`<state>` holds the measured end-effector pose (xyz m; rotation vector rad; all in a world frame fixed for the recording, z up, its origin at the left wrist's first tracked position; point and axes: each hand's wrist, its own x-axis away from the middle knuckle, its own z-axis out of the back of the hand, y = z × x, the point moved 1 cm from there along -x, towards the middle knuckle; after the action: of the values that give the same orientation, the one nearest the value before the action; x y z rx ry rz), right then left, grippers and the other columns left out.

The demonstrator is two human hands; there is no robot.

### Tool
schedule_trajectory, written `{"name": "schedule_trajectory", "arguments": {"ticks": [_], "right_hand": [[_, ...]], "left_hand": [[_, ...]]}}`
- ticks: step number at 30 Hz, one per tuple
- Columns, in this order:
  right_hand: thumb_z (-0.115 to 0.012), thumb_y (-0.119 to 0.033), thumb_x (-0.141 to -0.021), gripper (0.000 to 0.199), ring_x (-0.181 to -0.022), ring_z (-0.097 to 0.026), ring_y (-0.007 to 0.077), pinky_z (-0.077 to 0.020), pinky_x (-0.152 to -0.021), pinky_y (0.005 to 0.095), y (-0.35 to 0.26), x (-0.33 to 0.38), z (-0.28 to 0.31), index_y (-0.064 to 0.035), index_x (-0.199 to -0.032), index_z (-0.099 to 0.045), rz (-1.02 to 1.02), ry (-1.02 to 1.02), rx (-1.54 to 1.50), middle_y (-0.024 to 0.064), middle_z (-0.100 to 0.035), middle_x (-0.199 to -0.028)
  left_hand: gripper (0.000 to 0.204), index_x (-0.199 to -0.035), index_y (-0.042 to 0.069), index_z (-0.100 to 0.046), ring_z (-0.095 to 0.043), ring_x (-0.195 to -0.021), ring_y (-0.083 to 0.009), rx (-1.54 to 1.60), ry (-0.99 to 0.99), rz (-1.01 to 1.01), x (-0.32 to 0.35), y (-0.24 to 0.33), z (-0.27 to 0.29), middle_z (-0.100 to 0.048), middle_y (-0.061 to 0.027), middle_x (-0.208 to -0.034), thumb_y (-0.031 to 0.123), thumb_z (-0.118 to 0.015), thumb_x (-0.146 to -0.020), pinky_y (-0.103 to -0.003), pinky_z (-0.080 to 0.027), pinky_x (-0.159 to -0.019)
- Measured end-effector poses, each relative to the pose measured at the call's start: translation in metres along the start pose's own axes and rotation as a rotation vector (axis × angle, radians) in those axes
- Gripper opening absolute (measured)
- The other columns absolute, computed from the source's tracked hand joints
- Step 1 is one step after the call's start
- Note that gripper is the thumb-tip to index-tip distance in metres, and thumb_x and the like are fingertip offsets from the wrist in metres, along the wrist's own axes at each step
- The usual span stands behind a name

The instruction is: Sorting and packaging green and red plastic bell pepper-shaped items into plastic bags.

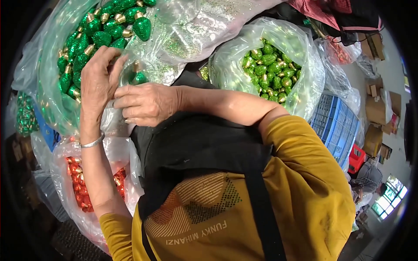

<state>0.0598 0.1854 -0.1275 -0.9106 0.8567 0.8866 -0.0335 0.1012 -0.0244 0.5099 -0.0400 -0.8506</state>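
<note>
Fingers of the left hand and right hand pinch the clear plastic bag.
The glittery green bulb-shaped ornament sits inside, just above the right fingers, cap up.

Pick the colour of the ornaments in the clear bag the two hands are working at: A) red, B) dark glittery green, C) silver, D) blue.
B: both the left hand and right hand grip the clear bag filled with dark green glitter ornaments.
</note>
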Motion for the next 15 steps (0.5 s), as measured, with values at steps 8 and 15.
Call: {"name": "schedule_trajectory", "arguments": {"ticks": [8, 15], "right_hand": [[-0.063, -0.014, -0.075, 0.013, -0.104, -0.054, 0.0311, -0.0494, -0.076, 0.0405, -0.036, 0.029, 0.088, -0.0037, -0.083, -0.060, -0.381, -0.232, 0.404, 0.0127, -0.057, -0.108], [-0.063, -0.023, -0.073, 0.053, -0.103, -0.052, 0.0443, -0.0438, -0.088, 0.0464, -0.014, 0.348, 0.256, -0.0023, -0.119, -0.049, -1.511, -0.852, 0.567, 0.0267, -0.054, -0.113]], "left_hand": [[0.014, -0.095, -0.001, -0.065, -0.060, -0.096, -0.0275, 0.093, 0.415, -0.262, 0.044, -0.024, 0.013, -0.065, -0.0126, -0.099, 0.009, -0.060, -0.085, -0.033, -0.045, -0.086], [0.032, -0.107, 0.003, -0.063, -0.049, -0.116, -0.0307, -0.106, 0.367, -0.083, 0.105, -0.035, 0.013, -0.059, -0.0123, -0.117, 0.010, -0.068, -0.077, -0.040, -0.035, -0.100]]}}
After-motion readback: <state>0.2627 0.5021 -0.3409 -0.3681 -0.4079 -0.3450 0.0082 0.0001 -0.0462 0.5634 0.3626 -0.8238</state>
